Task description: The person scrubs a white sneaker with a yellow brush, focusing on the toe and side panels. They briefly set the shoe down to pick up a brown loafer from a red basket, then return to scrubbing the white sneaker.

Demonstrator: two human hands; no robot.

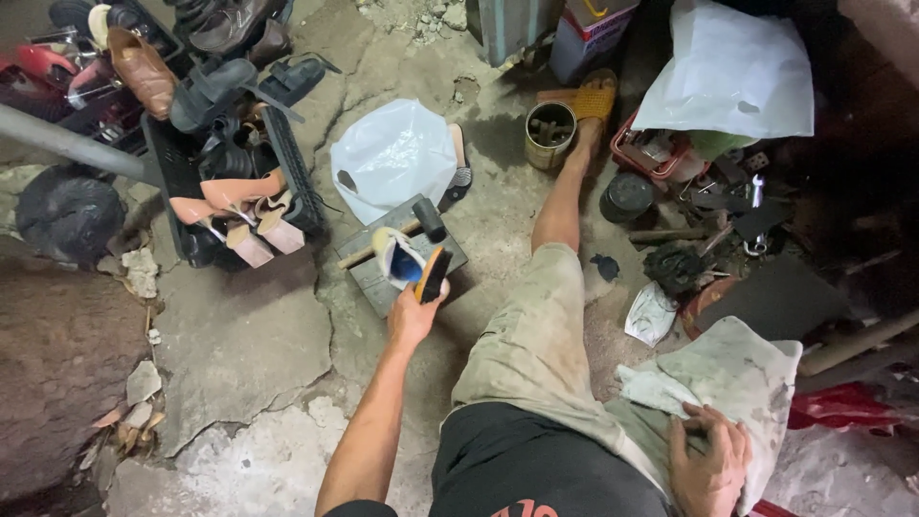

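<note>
Two hands busy: left hand (414, 316), fingers wrapped around white-and-blue shoe with orange sole (412, 263), raised above grey wooden block (369, 278); right hand (710, 460), fingers spread, pressing dirty white cloth (737, 378) against thigh.

The floor (249, 345) is cracked grey concrete, broken into slabs, with loose chips of it well to the left of the left grip (414, 316) and nearer the person. Just beyond that grip a dark square block (369, 278) lies flat on the floor, with a hammer (412, 225) resting across it. Past the block lies a white plastic bag (392, 153), and to the left of it a black crate (182, 163) heaped with shoes. Farther off and to the right stands a metal tin (549, 134). Between the two grips the outstretched leg (546, 316) rests on the concrete; beyond the right grip (710, 464) lies a clutter of dark tools (713, 215).
</note>
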